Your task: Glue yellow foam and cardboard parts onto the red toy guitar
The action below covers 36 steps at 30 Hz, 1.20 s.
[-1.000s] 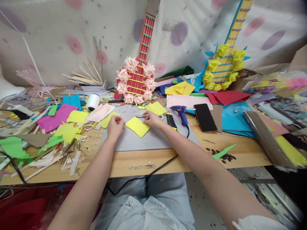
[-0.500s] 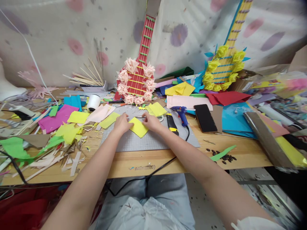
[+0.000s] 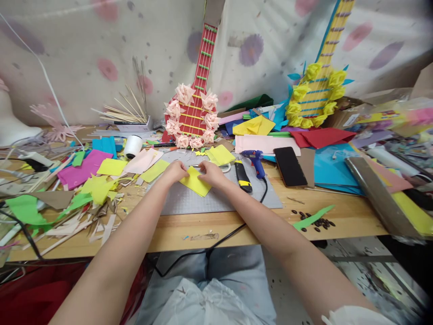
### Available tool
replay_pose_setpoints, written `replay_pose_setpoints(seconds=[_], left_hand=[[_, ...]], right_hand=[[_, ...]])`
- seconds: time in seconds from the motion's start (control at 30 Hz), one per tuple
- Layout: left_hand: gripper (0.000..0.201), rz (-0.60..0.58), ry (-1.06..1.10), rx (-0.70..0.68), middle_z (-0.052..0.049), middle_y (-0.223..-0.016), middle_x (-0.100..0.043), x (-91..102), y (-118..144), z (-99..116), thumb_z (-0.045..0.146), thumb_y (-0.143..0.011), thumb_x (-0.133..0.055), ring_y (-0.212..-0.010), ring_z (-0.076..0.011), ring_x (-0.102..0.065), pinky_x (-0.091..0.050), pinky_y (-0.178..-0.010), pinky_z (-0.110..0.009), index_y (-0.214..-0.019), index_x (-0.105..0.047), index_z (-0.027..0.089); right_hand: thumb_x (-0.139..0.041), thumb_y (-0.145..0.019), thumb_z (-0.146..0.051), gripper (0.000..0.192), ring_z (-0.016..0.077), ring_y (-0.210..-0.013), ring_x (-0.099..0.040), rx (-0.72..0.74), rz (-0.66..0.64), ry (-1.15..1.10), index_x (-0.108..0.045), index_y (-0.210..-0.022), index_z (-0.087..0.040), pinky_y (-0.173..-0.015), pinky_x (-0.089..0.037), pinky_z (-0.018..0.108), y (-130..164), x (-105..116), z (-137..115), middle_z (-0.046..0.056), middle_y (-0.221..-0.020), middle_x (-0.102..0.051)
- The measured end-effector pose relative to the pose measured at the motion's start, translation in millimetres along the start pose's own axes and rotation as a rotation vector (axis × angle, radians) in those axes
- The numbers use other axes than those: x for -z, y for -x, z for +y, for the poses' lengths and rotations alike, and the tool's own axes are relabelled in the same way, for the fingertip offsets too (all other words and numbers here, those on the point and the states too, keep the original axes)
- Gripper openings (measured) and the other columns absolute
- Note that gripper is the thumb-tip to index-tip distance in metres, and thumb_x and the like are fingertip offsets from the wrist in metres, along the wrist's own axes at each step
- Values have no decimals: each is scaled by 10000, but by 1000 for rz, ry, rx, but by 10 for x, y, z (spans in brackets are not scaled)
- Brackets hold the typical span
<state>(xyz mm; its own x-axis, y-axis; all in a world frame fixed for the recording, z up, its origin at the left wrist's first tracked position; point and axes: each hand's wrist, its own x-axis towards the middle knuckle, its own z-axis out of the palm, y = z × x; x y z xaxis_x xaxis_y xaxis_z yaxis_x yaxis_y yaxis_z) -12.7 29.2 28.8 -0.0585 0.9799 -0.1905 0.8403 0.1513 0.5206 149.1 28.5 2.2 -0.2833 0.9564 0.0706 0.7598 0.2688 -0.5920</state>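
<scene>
A small yellow paper square (image 3: 195,182) lies on the grey cutting mat (image 3: 216,198) at the middle of the wooden table. My left hand (image 3: 175,171) pinches its left corner. My right hand (image 3: 210,173) presses on its upper right edge, fingers curled over the paper. The two hands are close together, almost touching above the sheet. Just beyond my right hand lie scissors (image 3: 226,168), mostly hidden. More yellow sheets (image 3: 220,154) sit behind them.
A black-and-yellow knife (image 3: 242,176), blue glue gun (image 3: 254,159) with its cord and a black phone (image 3: 290,166) lie to the right. Paper scraps (image 3: 84,198) cover the left side. Two paper-flower guitars (image 3: 193,118) lean on the cloth behind. Dark seeds (image 3: 314,224) lie near the front edge.
My left hand has moved right onto the yellow sheet's left corner. My right hand has slid down onto the sheet, and both hands now hold it close together.
</scene>
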Motion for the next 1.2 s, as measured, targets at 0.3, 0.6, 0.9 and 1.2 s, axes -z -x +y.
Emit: replay_pose_setpoints(seconds=[0.3, 0.6, 0.9, 1.2], left_hand=[[219, 20, 156, -243, 26, -627, -561, 73, -39, -41, 154, -558, -675, -616, -144, -543, -418, -594, -268, -691, -505, 192], [441, 44, 1026, -333, -68, -960, -647, 73, 72, -108, 365, -622, -674, -926, -190, -603, -450, -828, -344, -989, -523, 171], [322, 191, 1106, -298, -72, -984, -653, -457, 172, -84, 320, -680, -577, -908, -203, -608, -468, -805, -339, -957, -522, 167], [212, 318, 995, -288, -45, -926, -636, -589, 306, -62, 234, -708, -515, -888, -185, -584, -460, -807, -313, -914, -520, 183]], right_hand=[[-682, -611, -138, 332, 135, -699, -578, -160, -94, -349, -570, -921, -173, -641, -441, 254, -139, 18, -48, -8, -757, -608], [-649, -621, -250, 201, 138, -789, -585, 14, 39, -1032, -538, -774, -181, -798, -451, 298, -95, 10, -70, -6, -786, -623], [-662, -607, -369, 303, 177, -837, -594, 48, 109, -1209, -496, -799, -203, -789, -464, 304, 7, -201, -81, 11, -838, -623], [-495, -616, -169, 335, 173, -902, -582, -29, 74, -1056, -491, -949, -200, -816, -466, 278, 59, -270, -96, 17, -954, -631]])
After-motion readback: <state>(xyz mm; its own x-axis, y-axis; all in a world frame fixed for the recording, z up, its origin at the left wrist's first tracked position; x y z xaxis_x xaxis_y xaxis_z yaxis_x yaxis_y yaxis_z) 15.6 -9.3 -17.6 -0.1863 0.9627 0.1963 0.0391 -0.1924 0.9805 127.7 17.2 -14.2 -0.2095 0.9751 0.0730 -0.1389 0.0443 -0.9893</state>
